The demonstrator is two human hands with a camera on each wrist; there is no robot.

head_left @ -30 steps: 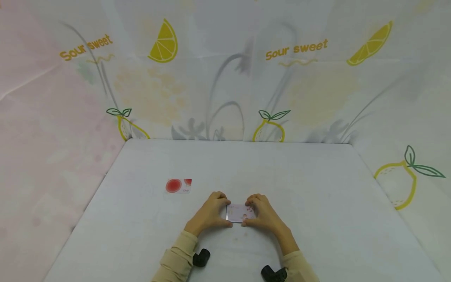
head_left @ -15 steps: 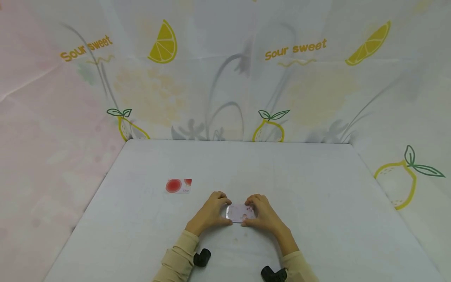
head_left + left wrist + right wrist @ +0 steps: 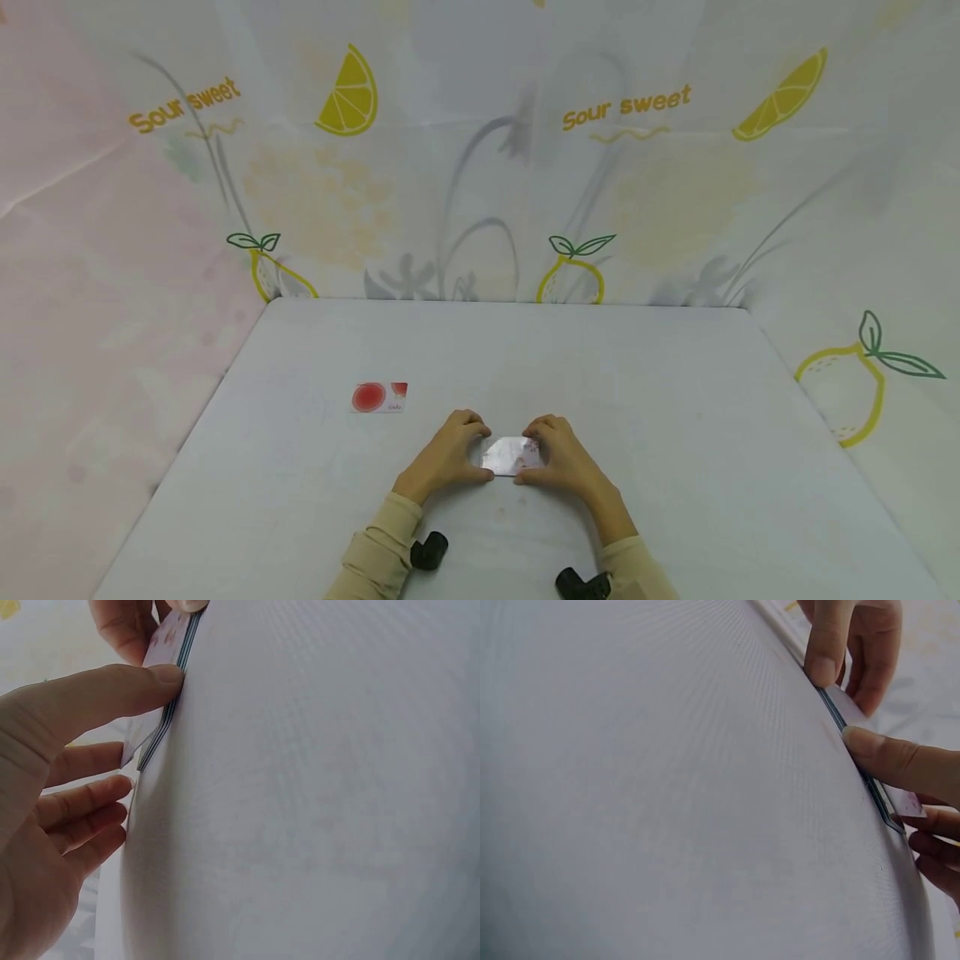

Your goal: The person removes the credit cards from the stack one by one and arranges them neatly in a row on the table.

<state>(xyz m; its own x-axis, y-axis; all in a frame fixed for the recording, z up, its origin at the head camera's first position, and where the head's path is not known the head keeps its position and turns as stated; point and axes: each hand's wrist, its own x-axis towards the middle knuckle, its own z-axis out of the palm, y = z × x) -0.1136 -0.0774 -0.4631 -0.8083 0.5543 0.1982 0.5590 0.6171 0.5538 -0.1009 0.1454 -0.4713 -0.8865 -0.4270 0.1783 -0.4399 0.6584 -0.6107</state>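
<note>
A small stack of cards (image 3: 510, 457) lies on the white table, its pale pink top card printed with a small flower design. My left hand (image 3: 447, 456) pinches the stack's left end, thumb on the near edge and fingers at the far edge. At the opposite end my right hand (image 3: 562, 456) grips it the same way. In the left wrist view, several dark-edged layers show in the stack (image 3: 154, 742), and its pale top card (image 3: 159, 652) stands slightly apart from those below. The right wrist view shows that top card (image 3: 909, 801) raised at its corner.
A card with red round shapes (image 3: 378, 397) lies flat on the table (image 3: 637, 375), farther back and to the left. Behind the table hangs a pale cloth (image 3: 465, 167) printed with lemons. Black wrist devices (image 3: 429, 551) sit by both sleeves.
Both hands keep nearly the same place and hold on the stack. The bright sheen on the top card has grown and spread to the right. The red-patterned card has not moved.
</note>
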